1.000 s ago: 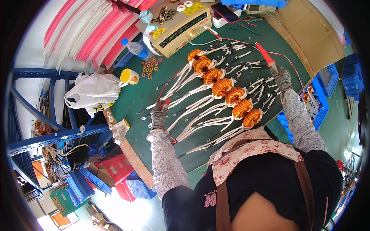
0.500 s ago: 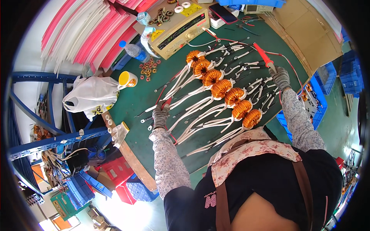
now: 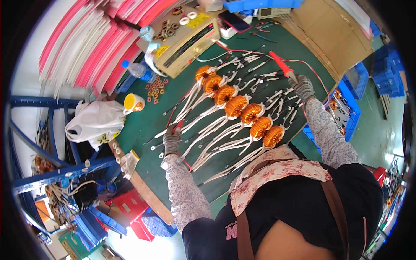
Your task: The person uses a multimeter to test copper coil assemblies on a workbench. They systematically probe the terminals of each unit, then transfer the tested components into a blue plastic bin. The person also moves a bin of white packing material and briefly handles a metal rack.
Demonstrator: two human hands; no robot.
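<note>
A row of copper-wound toroidal coils runs diagonally across the green worktable, their white-sleeved leads spread to both sides. My gloved right hand is closed around a red-handled test probe, beside the lead ends right of the row. On the left, my gloved left hand is closed on a second red probe among the left lead ends. My fingers hide most of that probe, and whether its tip touches a lead is too small to tell.
A beige bench meter stands at the back, with a water bottle, small copper rings and a yellow-white cup nearby. A white plastic bag lies at the left edge. Pliers and a phone lie far back.
The whole view has shifted, so the table and coils appear further left and slightly lower. Both hands keep hold of their probes, in nearly the same places relative to the coils.
</note>
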